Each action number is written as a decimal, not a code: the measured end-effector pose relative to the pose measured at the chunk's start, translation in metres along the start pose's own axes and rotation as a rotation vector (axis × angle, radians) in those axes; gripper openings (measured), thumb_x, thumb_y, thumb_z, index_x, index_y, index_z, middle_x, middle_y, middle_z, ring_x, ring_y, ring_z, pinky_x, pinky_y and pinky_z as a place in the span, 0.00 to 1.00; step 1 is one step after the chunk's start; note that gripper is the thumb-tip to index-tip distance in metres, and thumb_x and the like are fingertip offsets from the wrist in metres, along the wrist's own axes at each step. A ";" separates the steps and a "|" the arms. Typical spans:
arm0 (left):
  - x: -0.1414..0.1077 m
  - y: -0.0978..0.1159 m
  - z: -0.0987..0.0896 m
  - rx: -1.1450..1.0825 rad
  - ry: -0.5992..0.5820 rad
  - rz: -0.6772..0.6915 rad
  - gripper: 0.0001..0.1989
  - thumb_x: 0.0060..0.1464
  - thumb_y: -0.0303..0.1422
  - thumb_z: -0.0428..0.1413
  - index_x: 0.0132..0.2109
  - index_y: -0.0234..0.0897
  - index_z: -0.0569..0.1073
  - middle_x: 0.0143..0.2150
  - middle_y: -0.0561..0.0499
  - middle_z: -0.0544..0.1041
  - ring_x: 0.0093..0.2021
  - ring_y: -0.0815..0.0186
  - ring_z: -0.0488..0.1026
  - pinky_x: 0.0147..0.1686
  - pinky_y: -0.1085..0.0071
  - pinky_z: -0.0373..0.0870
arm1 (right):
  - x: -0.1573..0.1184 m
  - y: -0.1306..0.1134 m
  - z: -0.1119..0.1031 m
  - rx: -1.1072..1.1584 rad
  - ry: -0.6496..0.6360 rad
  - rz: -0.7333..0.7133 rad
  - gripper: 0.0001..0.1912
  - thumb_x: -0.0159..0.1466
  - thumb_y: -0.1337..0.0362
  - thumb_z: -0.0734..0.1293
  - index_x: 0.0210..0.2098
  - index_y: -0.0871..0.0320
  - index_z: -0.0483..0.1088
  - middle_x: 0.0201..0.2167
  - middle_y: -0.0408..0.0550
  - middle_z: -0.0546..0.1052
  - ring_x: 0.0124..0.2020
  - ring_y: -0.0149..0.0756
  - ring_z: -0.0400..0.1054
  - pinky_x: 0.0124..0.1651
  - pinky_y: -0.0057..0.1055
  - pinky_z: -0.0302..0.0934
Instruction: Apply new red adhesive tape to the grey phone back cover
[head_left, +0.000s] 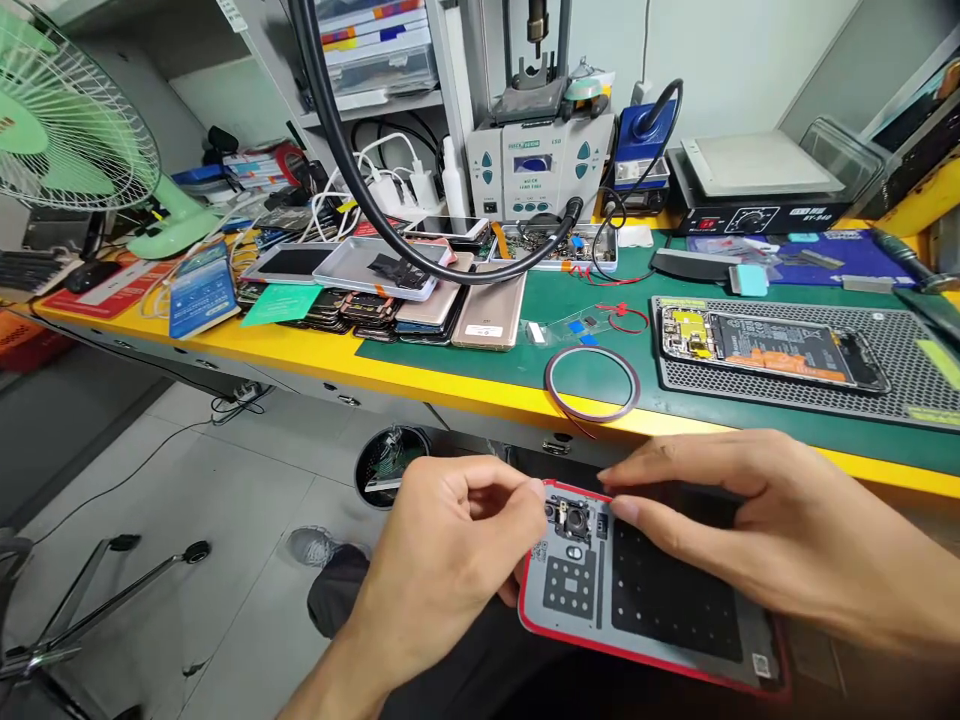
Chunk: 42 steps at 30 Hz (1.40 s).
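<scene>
A phone back panel point(574, 622) with a red edge and black padded patches lies tilted over my lap, its inner side facing up. At its upper left corner my left hand point(469, 535) pinches the rim beside the camera opening point(576, 520). The thumb and fingers of my right hand point(720, 510) close on the top edge, right of the camera opening. Part of the panel's right side is hidden under that hand.
An opened phone point(780, 345) rests on a perforated mat point(922, 375) at the right. A tape roll point(551, 375) lies near the yellow desk edge point(420, 378). Stacked phones point(487, 305) sit behind. A black cable point(337, 140) arches overhead. A bin point(367, 465) stands below.
</scene>
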<state>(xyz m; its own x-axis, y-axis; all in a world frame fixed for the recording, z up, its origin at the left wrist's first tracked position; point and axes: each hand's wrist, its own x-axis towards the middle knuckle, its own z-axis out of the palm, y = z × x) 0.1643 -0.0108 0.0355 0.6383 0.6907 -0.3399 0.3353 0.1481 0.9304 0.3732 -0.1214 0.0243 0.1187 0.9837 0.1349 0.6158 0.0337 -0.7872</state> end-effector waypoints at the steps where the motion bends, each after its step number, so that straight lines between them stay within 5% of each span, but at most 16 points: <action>1: -0.001 -0.001 0.002 0.017 0.017 0.013 0.11 0.56 0.34 0.58 0.25 0.37 0.74 0.22 0.53 0.74 0.23 0.69 0.68 0.21 0.75 0.64 | 0.002 -0.004 0.002 -0.054 0.054 -0.073 0.05 0.66 0.64 0.72 0.39 0.50 0.84 0.35 0.42 0.85 0.33 0.36 0.80 0.35 0.24 0.74; 7: -0.007 0.001 0.005 0.109 0.079 0.096 0.13 0.58 0.34 0.55 0.26 0.37 0.75 0.23 0.55 0.63 0.24 0.71 0.56 0.21 0.75 0.56 | 0.019 -0.024 0.012 -0.210 0.029 -0.298 0.10 0.69 0.69 0.68 0.37 0.57 0.83 0.32 0.46 0.83 0.31 0.33 0.76 0.36 0.26 0.70; 14: -0.012 -0.001 0.006 0.047 0.071 0.109 0.14 0.59 0.34 0.54 0.26 0.37 0.75 0.23 0.55 0.57 0.24 0.71 0.54 0.20 0.75 0.53 | 0.026 -0.027 0.014 -0.268 -0.043 -0.296 0.11 0.69 0.69 0.68 0.32 0.56 0.82 0.25 0.42 0.80 0.25 0.30 0.72 0.32 0.27 0.65; 21: -0.013 -0.005 0.008 0.136 0.143 0.216 0.15 0.59 0.31 0.55 0.24 0.38 0.72 0.21 0.56 0.66 0.22 0.73 0.60 0.20 0.77 0.58 | 0.028 -0.031 0.017 -0.168 -0.067 -0.207 0.11 0.69 0.66 0.69 0.32 0.57 0.83 0.24 0.42 0.80 0.24 0.30 0.71 0.29 0.27 0.65; 27: -0.020 -0.011 0.008 0.262 0.230 0.349 0.15 0.60 0.28 0.56 0.24 0.41 0.74 0.22 0.57 0.72 0.22 0.71 0.66 0.22 0.75 0.63 | 0.024 -0.031 0.029 -0.136 0.072 -0.261 0.08 0.67 0.71 0.71 0.33 0.59 0.82 0.26 0.46 0.81 0.25 0.31 0.73 0.32 0.26 0.69; 42: -0.019 -0.013 0.006 0.272 0.220 0.375 0.14 0.60 0.27 0.55 0.26 0.42 0.75 0.23 0.58 0.73 0.22 0.72 0.67 0.22 0.76 0.64 | 0.020 -0.027 0.035 -0.004 0.081 -0.184 0.07 0.66 0.72 0.71 0.34 0.58 0.82 0.28 0.45 0.81 0.27 0.31 0.74 0.33 0.25 0.70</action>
<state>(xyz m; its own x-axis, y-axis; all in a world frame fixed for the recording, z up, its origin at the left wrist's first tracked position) 0.1521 -0.0298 0.0292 0.5981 0.7980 0.0741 0.2985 -0.3077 0.9035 0.3312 -0.0968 0.0273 0.0664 0.9435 0.3246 0.6358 0.2108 -0.7425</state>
